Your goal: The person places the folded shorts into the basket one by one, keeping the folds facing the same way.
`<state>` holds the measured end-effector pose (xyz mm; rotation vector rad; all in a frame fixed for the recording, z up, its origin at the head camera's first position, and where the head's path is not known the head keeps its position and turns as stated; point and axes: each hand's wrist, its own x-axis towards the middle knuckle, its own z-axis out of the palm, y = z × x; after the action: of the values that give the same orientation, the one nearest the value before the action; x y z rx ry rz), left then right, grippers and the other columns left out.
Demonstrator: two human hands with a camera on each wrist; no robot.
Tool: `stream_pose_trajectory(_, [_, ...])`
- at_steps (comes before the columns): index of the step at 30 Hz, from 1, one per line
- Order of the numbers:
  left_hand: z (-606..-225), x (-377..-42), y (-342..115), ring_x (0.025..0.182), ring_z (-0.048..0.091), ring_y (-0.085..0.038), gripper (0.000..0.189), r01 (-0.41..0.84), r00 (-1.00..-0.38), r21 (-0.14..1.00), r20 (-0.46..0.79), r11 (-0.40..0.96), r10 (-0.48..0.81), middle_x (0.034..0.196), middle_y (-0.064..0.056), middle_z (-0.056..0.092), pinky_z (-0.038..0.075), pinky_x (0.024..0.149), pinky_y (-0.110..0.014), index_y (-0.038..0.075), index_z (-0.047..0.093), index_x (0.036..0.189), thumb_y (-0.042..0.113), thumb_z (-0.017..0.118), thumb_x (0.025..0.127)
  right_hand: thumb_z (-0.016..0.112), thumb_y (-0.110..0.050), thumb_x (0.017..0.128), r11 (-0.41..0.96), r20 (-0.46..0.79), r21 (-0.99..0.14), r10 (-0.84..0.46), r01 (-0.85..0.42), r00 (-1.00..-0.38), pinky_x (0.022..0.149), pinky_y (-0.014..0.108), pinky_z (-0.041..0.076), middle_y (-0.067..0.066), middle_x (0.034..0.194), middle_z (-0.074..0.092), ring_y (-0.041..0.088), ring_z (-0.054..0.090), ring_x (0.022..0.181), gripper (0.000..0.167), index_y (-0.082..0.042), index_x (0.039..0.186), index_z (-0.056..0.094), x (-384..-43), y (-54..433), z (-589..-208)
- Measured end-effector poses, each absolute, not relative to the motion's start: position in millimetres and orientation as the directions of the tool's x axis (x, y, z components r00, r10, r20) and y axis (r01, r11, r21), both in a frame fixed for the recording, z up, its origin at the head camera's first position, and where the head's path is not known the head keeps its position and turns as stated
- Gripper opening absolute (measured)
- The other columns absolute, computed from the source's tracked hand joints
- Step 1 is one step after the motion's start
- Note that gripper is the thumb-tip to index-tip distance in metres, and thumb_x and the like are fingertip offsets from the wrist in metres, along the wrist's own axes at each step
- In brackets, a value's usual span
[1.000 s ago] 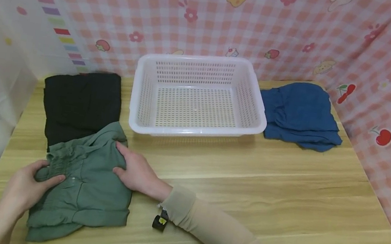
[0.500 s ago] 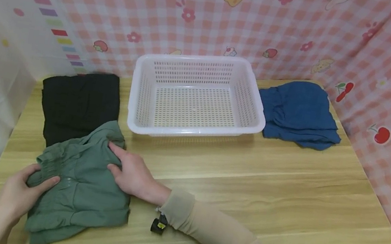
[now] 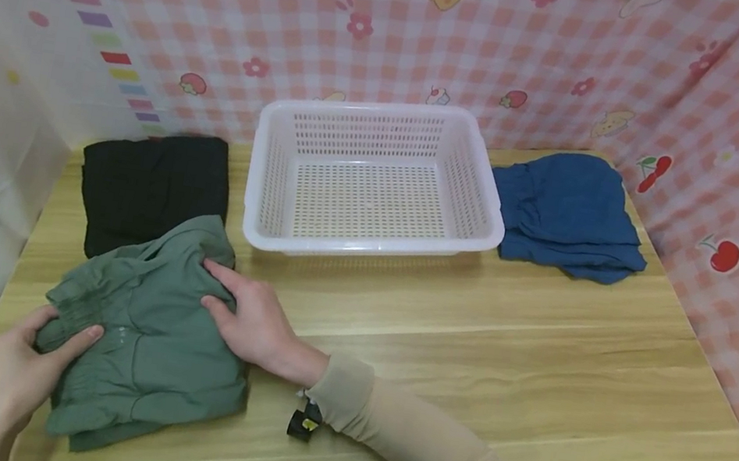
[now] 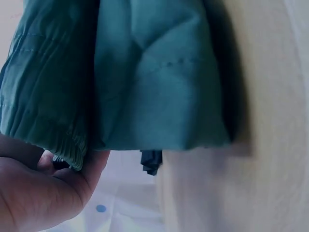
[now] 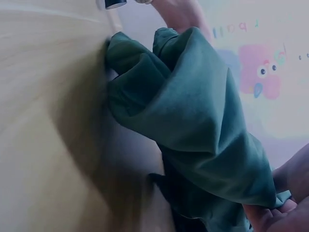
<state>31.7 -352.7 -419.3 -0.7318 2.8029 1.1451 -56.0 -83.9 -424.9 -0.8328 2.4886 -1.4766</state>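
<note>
Folded green pants [image 3: 162,343] with a gathered elastic waistband lie at the front left, between both hands. The left hand [image 3: 16,370] grips the waistband end, thumb on top and fingers underneath. At the upper right edge of the cloth, the right hand [image 3: 257,325] pinches the fabric. Seen from the right wrist, part of the green pants [image 5: 193,106] is raised off the table and casts a shadow. The left wrist view shows the waistband hanging over the left hand [image 4: 53,188]. Black folded cloth [image 3: 151,188] lies behind, its front portion covered by the green pants.
A white perforated plastic basket [image 3: 370,248] stands at the back middle with nothing inside. Right of it lies a folded blue garment [image 3: 567,211]. Patterned cloth curtains [image 3: 395,45] border the wooden table [image 3: 501,351]. A small black device [image 3: 303,422] hangs at the right wrist.
The waistband end of the green pants has moved left with the left hand, and the pants have turned slightly. The right hand has shifted a little left, still pinching. Basket and other garments stayed put.
</note>
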Motion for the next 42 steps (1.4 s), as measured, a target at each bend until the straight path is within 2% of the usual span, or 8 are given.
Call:
stream_pose_trajectory(6, [-407.9,32.9,-344.7,0.072,0.053,0.022,0.027,-0.418,-0.877,0.688,-0.136,0.593,-0.461,0.083,0.049,0.047,0.046,0.060,-0.005,0.007,0.065,0.112,0.025,0.078,0.097,0.064,-0.012,0.104,0.335,0.186,-0.851,-0.529,-0.405,-0.828,0.108,0.019,0.053,0.014,0.147,0.066,0.019,0.067,0.133,0.048,-0.005,0.151,0.056,-57.9,-77.3,-407.9])
stream_pose_trajectory(9, [-401.6,33.1,-340.0,0.073,0.053,0.024,0.017,-0.406,-0.865,0.717,-0.101,0.567,-0.491,0.082,0.049,0.050,0.046,0.061,-0.003,0.016,0.067,0.106,0.020,0.079,0.095,0.064,-0.012,0.104,0.313,0.204,-0.854,-0.534,-0.416,-0.821,0.108,0.018,0.053,0.015,0.148,0.065,0.020,0.067,0.132,0.048,-0.005,0.151,0.056,-59.2,-71.9,-399.0])
stream_pose_trajectory(12, [-395.0,32.0,-334.4,0.078,0.054,0.027,0.019,-0.388,-0.856,0.749,-0.077,0.537,-0.511,0.084,0.050,0.053,0.046,0.065,0.000,0.025,0.069,0.107,0.016,0.080,0.093,0.065,-0.011,0.104,0.288,0.227,-0.857,-0.534,-0.428,-0.815,0.106,0.017,0.053,0.016,0.148,0.064,0.022,0.068,0.131,0.049,-0.003,0.151,0.055,-61.7,-65.9,-391.2])
stream_pose_trajectory(19, [-381.0,27.0,-318.1,0.074,0.057,0.021,0.016,-0.370,-0.838,0.756,-0.021,0.540,-0.545,0.075,0.043,0.058,0.045,0.065,0.000,0.020,0.070,0.097,0.016,0.084,0.090,0.064,-0.009,0.104,0.234,0.231,-0.884,-0.535,-0.406,-0.813,0.116,0.024,0.050,0.017,0.154,0.060,0.025,0.059,0.143,0.050,-0.002,0.152,0.054,-69.5,-50.9,-376.4])
stream_pose_trajectory(27, [-371.4,22.0,-305.7,0.080,0.059,0.022,0.029,-0.316,-0.845,0.773,0.034,0.550,-0.534,0.086,0.044,0.060,0.046,0.070,0.001,0.019,0.075,0.118,0.016,0.084,0.090,0.065,-0.007,0.103,0.213,0.260,-0.886,-0.507,-0.412,-0.822,0.117,0.031,0.051,0.019,0.153,0.059,0.028,0.058,0.144,0.050,0.000,0.151,0.054,-72.7,-36.9,-366.5])
stream_pose_trajectory(33, [-366.7,18.2,-297.8,0.085,0.064,0.022,0.043,-0.282,-0.846,0.826,0.025,0.487,-0.532,0.098,0.040,0.066,0.050,0.073,0.001,0.018,0.074,0.131,0.012,0.084,0.090,0.067,-0.007,0.102,0.227,0.277,-0.875,-0.490,-0.428,-0.826,0.114,0.029,0.053,0.019,0.152,0.061,0.027,0.062,0.140,0.049,0.000,0.149,0.056,-76.5,-29.6,-361.2])
stream_pose_trajectory(38, [-362.2,13.7,-288.5,0.085,0.067,0.021,0.048,-0.256,-0.855,0.849,0.025,0.463,-0.519,0.103,0.037,0.069,0.053,0.074,-0.001,0.016,0.071,0.135,0.008,0.083,0.090,0.067,-0.007,0.101,0.224,0.270,-0.884,-0.473,-0.411,-0.839,0.114,0.029,0.053,0.018,0.152,0.060,0.026,0.061,0.141,0.050,-0.001,0.149,0.056,-79.9,-21.2,-356.3])
stream_pose_trajectory(42, [-359.6,8.1,-281.2,0.089,0.067,0.020,0.050,-0.213,-0.872,0.864,0.044,0.457,-0.488,0.105,0.037,0.069,0.053,0.076,-0.001,0.015,0.070,0.136,0.004,0.082,0.089,0.067,-0.006,0.101,0.223,0.257,-0.894,-0.456,-0.389,-0.852,0.105,0.026,0.056,0.019,0.152,0.060,0.027,0.067,0.133,0.050,-0.002,0.150,0.056,-82.1,-12.8,-352.9])
